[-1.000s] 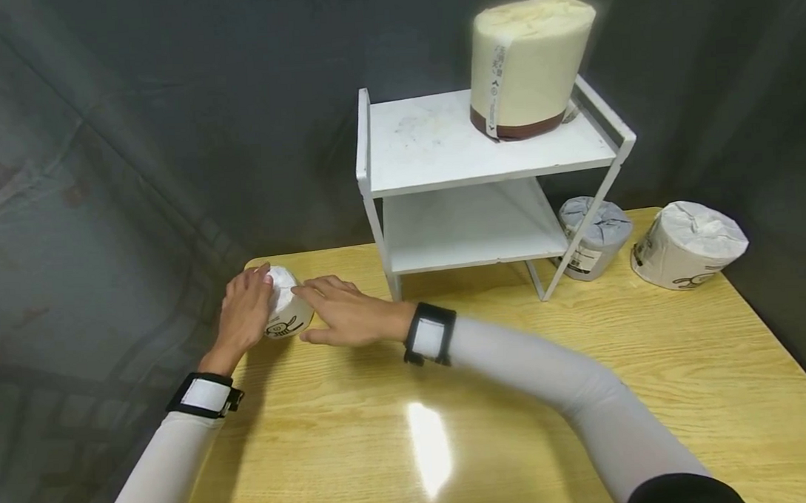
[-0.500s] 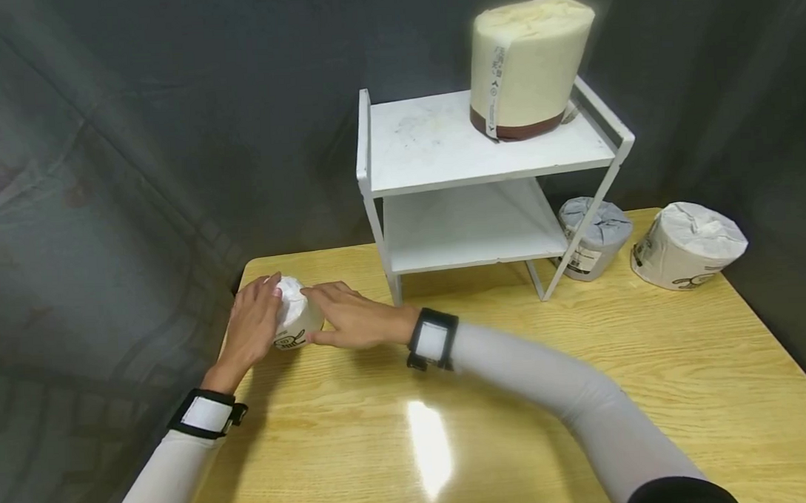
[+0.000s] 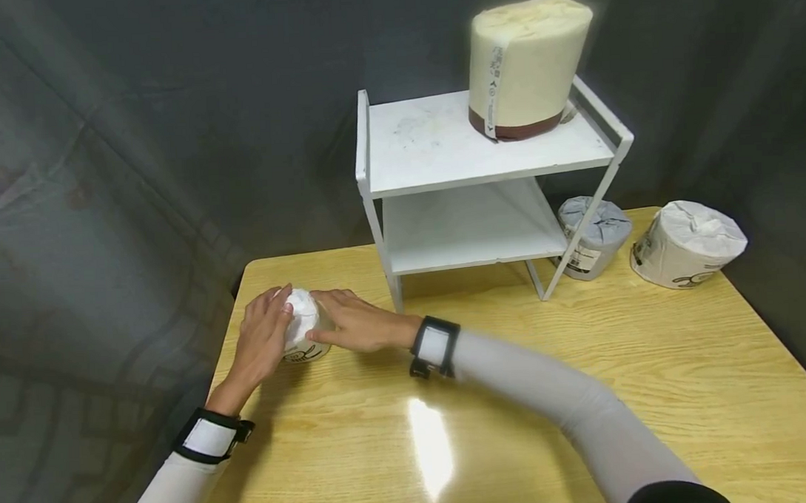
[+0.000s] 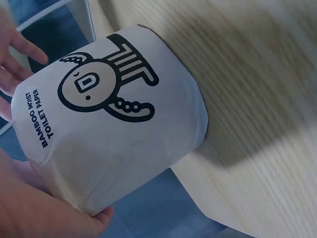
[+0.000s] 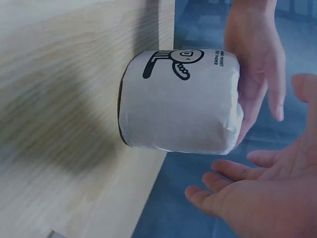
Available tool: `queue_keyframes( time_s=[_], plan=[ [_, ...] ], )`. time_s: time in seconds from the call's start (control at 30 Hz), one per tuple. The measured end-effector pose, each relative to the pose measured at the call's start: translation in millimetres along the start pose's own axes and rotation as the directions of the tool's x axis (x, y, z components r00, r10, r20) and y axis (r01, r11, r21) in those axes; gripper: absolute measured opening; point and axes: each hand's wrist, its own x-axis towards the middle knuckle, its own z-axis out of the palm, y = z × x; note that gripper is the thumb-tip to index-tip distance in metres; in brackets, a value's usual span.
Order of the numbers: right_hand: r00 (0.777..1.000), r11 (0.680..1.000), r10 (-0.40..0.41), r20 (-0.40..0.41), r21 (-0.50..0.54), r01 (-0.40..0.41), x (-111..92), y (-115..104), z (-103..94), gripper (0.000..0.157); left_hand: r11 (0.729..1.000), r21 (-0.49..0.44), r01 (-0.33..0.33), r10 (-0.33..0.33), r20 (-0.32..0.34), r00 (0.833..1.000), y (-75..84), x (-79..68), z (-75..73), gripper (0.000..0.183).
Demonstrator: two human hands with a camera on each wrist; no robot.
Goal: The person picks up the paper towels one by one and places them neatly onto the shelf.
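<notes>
A toilet roll [image 3: 303, 319] wrapped in white paper stands upright on the table's left part. A cartoon figure and lettering mark its wrapper [image 4: 124, 114] in the left wrist view. My left hand [image 3: 261, 335] grips its left side, fingers bent round the edge, thumb over the top. On the right of the roll is my right hand [image 3: 362, 321], its fingers loosely spread and the thumb at the near side. In the right wrist view, the right hand's fingers [image 5: 218, 181] lie apart from the roll. The far side of the roll is hidden.
A white two-tier shelf [image 3: 419, 143] stands at the back, with a large cream roll pack [image 3: 526, 77] on top. Behind its right leg is a grey-wrapped roll [image 3: 599, 233], with a white-wrapped roll [image 3: 689, 245] farther right. Dark cloth [image 3: 172, 141] hangs behind the table [image 3: 515, 395].
The toilet roll has moved right and toward me, away from the back left corner. Both hands moved along with it, the left hand more than the right.
</notes>
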Motion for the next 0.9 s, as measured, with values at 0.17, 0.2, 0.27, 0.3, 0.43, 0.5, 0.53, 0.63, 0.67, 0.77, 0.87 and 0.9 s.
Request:
queue_keyframes(
  time_s=[0.17, 0.2, 0.27, 0.3, 0.43, 0.5, 0.53, 0.63, 0.67, 0.77, 0.87, 0.9],
  plan=[
    [0.998, 0.993, 0.062, -0.009, 0.098, -0.061, 0, 3, 7.5, 0.082, 1.0, -0.021, -0.01, 0.011, 0.017, 1.0, 7.5, -6.6, 1.9, 0.056],
    [0.997, 0.991, 0.07, -0.011, 0.112, -0.068, 0, 4, 9.4, 0.082, 1.0, -0.025, -0.011, 0.012, 0.019, 1.0, 9.0, -7.9, 2.3, 0.055],
    [0.996, 0.986, 0.084, -0.016, 0.143, -0.081, 0, 5, 12.5, 0.081, 0.999, -0.033, -0.015, 0.015, 0.015, 1.0, 11.6, -10.5, 3.3, 0.054],
    [0.996, 0.983, 0.092, -0.018, 0.16, -0.088, 0, 5, 13.9, 0.081, 0.999, -0.04, -0.015, 0.015, 0.012, 1.0, 12.8, -11.8, 3.7, 0.054],
    [0.992, 0.97, 0.125, -0.026, 0.212, -0.117, -1, 5, 17.9, 0.078, 0.999, -0.053, -0.009, 0.009, 0.001, 1.0, 16.5, -16.6, 6.4, 0.053],
    [0.99, 0.965, 0.139, -0.03, 0.229, -0.129, -2, 5, 19.1, 0.077, 0.998, -0.061, -0.004, 0.004, 0.0, 1.0, 18.9, -18.6, 7.2, 0.053],
    [0.989, 0.963, 0.144, -0.034, 0.236, -0.133, -2, 5, 19.6, 0.077, 0.998, -0.065, -0.002, 0.002, 0.001, 1.0, 20.2, -19.6, 7.4, 0.053],
    [0.986, 0.955, 0.159, -0.043, 0.261, -0.142, -3, 5, 21.0, 0.076, 0.997, -0.082, 0.001, -0.002, -0.003, 1.0, 23.4, -22.6, 8.4, 0.054],
    [0.985, 0.951, 0.164, -0.045, 0.273, -0.146, -3, 5, 21.6, 0.077, 0.996, -0.088, 0.001, -0.002, -0.007, 1.0, 24.6, -23.8, 8.6, 0.054],
    [0.982, 0.94, 0.182, -0.053, 0.303, -0.158, -2, 6, 24.1, 0.077, 0.995, -0.104, 0.001, -0.003, -0.024, 1.0, 26.9, -27.1, 9.7, 0.054],
    [0.977, 0.924, 0.203, -0.064, 0.343, -0.169, -1, 7, 27.2, 0.077, 0.993, -0.114, 0.005, -0.009, -0.033, 0.999, 29.0, -29.7, 9.8, 0.054],
    [0.975, 0.918, 0.211, -0.07, 0.356, -0.173, -1, 7, 28.2, 0.077, 0.993, -0.12, 0.01, -0.014, -0.034, 0.999, 29.1, -30.1, 9.9, 0.054]
  ],
)
